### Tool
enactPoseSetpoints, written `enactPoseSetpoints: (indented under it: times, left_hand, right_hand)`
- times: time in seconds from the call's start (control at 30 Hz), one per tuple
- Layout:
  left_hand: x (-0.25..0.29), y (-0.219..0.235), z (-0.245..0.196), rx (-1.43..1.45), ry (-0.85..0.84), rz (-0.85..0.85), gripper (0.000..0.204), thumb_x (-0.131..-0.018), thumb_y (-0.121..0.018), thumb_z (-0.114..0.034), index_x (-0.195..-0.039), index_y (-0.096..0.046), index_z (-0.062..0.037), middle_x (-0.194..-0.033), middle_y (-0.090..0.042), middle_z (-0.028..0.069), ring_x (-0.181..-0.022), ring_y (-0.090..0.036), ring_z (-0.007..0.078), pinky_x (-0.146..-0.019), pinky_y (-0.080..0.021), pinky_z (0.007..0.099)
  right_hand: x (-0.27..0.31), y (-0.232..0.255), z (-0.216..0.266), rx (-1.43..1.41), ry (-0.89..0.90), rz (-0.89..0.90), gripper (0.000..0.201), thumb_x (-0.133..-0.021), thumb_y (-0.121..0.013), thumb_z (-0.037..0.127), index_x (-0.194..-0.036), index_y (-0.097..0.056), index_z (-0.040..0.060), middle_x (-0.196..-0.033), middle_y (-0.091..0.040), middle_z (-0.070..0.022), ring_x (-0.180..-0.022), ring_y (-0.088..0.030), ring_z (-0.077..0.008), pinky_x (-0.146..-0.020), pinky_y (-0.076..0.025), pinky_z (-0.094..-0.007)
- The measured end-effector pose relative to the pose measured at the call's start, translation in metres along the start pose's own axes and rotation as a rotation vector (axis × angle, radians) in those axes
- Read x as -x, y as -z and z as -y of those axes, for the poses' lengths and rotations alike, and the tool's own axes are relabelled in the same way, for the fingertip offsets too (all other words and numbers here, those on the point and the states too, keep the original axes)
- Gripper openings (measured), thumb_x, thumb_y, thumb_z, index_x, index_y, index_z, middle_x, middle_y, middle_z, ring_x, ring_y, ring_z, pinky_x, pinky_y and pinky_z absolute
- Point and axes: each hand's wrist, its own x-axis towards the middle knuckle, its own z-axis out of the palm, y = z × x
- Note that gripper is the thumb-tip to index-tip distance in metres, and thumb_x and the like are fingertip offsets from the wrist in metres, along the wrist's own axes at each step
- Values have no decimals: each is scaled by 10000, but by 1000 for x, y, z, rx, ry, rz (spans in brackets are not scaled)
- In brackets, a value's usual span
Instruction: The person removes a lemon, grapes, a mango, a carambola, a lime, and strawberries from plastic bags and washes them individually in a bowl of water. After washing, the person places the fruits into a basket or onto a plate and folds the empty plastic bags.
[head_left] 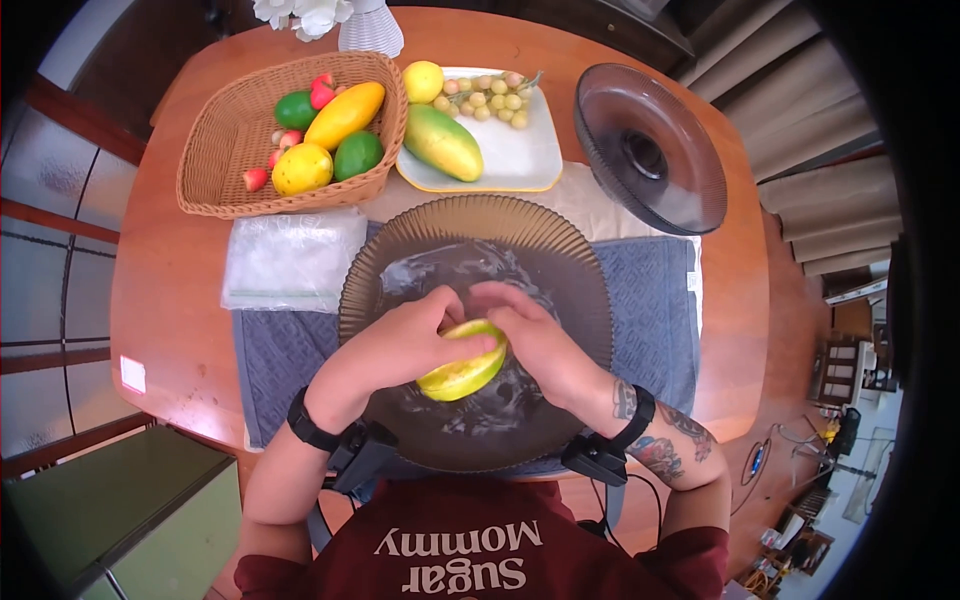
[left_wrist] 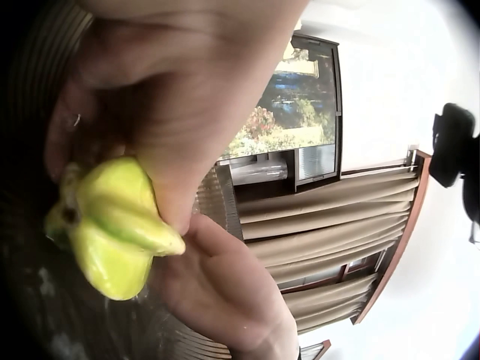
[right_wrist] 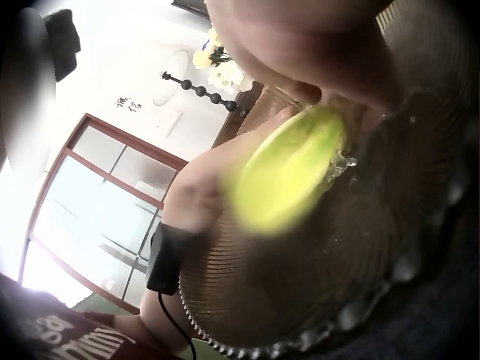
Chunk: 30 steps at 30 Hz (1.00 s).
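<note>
A wet yellow-green star fruit (head_left: 462, 372) is held tilted over a ribbed, see-through dark bowl (head_left: 480, 215) with water in it. My left hand (head_left: 415, 335) grips the fruit, its thumb lying along the upper side. At the far end of the fruit, my right hand (head_left: 535, 345) bends its thumb and fingers around it, close against the left fingers. The ridges of the star fruit (left_wrist: 116, 225) show plainly in the left wrist view. In the right wrist view the fruit (right_wrist: 285, 176) is blurred, and water drips from its lower edge.
Beyond the bowl stand a wicker basket (head_left: 225, 165) of fruit and a white tray (head_left: 530, 150) with grapes, a mango and a yellow fruit. A second dark bowl (head_left: 690, 170) sits far right. Clear plastic bags (head_left: 293, 262) lie left; a blue towel (head_left: 650, 320) spreads beneath the bowl.
</note>
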Motion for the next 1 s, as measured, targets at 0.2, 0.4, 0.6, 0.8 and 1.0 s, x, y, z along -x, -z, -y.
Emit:
enactPoseSetpoints:
  times: [0.2, 0.4, 0.6, 0.8, 1.0]
  left_hand:
    - [-4, -4, 5, 39, -216, -105, 476, -818, -790, -398, -1036, -633, -6, -951, -650, 141, -899, -644, 233, -809, -503, 333]
    - [-3, 5, -8, 110, -178, -157, 346, -864, -763, -304, -1034, -703, -8, -1058, -615, 133, -1004, -612, 212, -881, -483, 310]
    - [-6, 3, -5, 205, -281, -107, 241, -979, -604, -169, -1116, -682, 14, -1194, -610, 123, -1113, -594, 221, -963, -466, 316]
    - [-2, 1, -14, 217, -381, -74, 267, -969, -537, -22, -1230, -588, -1, -1239, -592, 104, -1165, -570, 210, -1012, -443, 317]
    - [-8, 2, -1, 340, -241, -127, 390, -912, -578, 5, -1293, -503, -23, -1296, -554, 106, -1273, -498, 218, -1071, -394, 338]
  right_hand:
    - [6, -6, 12, -115, -265, 111, 455, -1053, -374, 319, -1388, -466, 27, -1271, -590, -112, -1175, -576, -203, -937, -520, -343]
    - [-1, 2, 2, -287, -290, 175, 567, -1063, -344, 472, -1385, -427, 13, -1286, -577, -127, -1135, -624, -233, -885, -586, -394]
    - [2, 1, 6, -232, -152, 74, 510, -1070, -366, 434, -1368, -449, 28, -1285, -567, -113, -1169, -594, -211, -895, -582, -393]
    - [1, 4, 1, -280, -50, -37, 387, -1093, -334, 328, -1353, -494, 91, -1306, -543, -86, -1217, -539, -195, -966, -511, -416]
    - [-3, 9, -8, -70, 50, -42, 380, -1084, -367, 288, -1386, -450, 72, -1324, -523, -79, -1227, -522, -181, -1034, -440, -352]
